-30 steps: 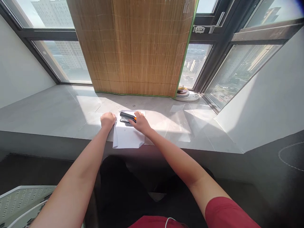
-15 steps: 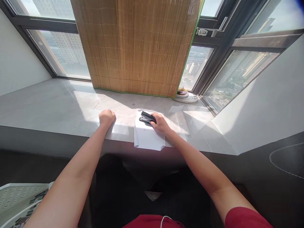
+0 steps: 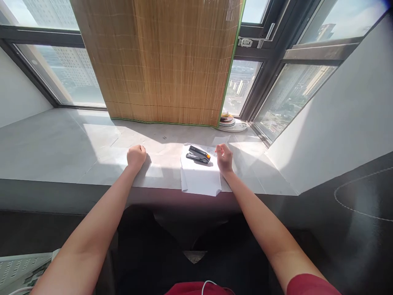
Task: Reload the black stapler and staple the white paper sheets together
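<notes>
A black stapler (image 3: 198,155) with an orange end lies on white paper sheets (image 3: 201,180), which reach over the front edge of the sill. Just right of the stapler and apart from it is my right hand (image 3: 224,158), its fingers curled in a loose fist by the paper's right side. Nothing shows in its fingers. My left hand (image 3: 136,156) is a closed fist over the grey sill, well to the left of the paper. I see no object in it.
The pale grey window sill (image 3: 55,151) runs across in front of me. A bamboo blind (image 3: 166,65) hangs at its back. Round plates or discs (image 3: 232,123) are stacked in the right corner. A white perforated basket (image 3: 21,268) stands at lower left.
My right hand has let go of the stapler and moved right, off it. The stapler stays on the paper. My left hand remains a fist. The view has shifted slightly.
</notes>
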{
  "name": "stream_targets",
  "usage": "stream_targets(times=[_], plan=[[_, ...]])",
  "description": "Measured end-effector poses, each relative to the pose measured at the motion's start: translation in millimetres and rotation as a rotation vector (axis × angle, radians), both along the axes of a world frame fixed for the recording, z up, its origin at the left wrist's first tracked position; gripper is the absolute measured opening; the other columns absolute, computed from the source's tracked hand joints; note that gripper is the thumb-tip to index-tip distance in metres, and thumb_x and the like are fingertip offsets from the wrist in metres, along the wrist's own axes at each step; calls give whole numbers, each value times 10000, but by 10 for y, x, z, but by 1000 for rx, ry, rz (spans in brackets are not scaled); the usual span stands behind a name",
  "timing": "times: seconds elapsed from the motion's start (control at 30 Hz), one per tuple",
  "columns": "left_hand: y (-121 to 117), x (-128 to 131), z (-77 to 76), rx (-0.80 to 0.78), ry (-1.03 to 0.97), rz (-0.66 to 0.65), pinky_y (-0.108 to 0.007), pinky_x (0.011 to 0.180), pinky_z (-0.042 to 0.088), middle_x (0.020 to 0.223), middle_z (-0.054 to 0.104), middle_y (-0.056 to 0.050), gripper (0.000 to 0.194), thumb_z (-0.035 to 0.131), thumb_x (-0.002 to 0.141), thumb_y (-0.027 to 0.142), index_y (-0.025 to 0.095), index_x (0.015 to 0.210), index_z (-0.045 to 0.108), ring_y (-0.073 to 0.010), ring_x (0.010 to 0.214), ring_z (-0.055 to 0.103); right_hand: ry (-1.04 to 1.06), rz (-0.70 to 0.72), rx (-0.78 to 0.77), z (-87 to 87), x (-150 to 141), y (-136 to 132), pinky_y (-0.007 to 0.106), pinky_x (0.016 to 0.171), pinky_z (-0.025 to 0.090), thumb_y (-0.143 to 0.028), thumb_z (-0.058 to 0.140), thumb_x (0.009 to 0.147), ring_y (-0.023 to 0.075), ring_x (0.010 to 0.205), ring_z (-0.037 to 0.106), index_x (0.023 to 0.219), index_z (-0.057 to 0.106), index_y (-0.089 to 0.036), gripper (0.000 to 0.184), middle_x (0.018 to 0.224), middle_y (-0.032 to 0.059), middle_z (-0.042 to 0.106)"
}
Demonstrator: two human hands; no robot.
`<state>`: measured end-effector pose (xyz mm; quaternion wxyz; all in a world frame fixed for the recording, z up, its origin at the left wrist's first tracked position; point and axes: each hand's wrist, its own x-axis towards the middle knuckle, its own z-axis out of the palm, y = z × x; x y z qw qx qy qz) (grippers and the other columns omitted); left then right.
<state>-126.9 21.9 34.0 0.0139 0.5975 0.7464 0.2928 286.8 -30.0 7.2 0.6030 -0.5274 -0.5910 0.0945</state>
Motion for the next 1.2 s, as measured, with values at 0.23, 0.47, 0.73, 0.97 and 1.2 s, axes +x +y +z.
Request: stream_targets(times=[0.23, 0.47, 0.73, 0.97, 1.2], plan=[[-166, 1390, -6, 104, -498, -486, -354, 888, 536, 1006, 748, -76, 190, 511, 845, 91, 231, 883, 632, -237, 963, 682, 277, -305, -228, 7, 412, 36, 351, 664, 424, -441, 486, 1042, 197, 640, 497, 651, 439, -279, 426, 626, -10, 510], [-368, 1797, -279, 15, -656, -465, -402, 1010, 533, 1044, 758, -81, 335, 560, 744, -25, 245, 906, 675, -277, 1019, 704, -413, 289, -220, -33, -78, -36, 425, 965, 547, -419, 786, 914, 276, 1007, 711, 1238, 717, -235, 378, 1164, 94, 796], [-378, 1775, -293, 32, -707, -417, -424, 1052, 506, 996, 752, -82, 315, 545, 740, -27, 231, 851, 688, -278, 1040, 696, -404, 256, -258, -86, 54, -59, 507, 1082, 542, -207, 701, 883, 286, 1026, 730, 1217, 777, -281, 351, 1087, 38, 826], [-365, 1775, -261, 18, -706, -364, -399, 983, 514, 966, 757, -87, 257, 516, 865, 39, 233, 810, 675, -275, 1027, 704, -424, 203, -174, -104, 114, -269, 582, 1122, 558, -291, 882, 827, 378, 1296, 681, 1370, 750, -257, 560, 1375, 115, 782], [-288, 1788, -318, 72, -921, -334, -365, 917, 548, 941, 765, -106, 453, 352, 1151, 386, 230, 807, 602, -223, 912, 729, -447, 123, -194, -155, 92, -372, 582, 1064, 590, -185, 773, 879, 365, 1238, 701, 1267, 810, -276, 400, 1327, 86, 813]])
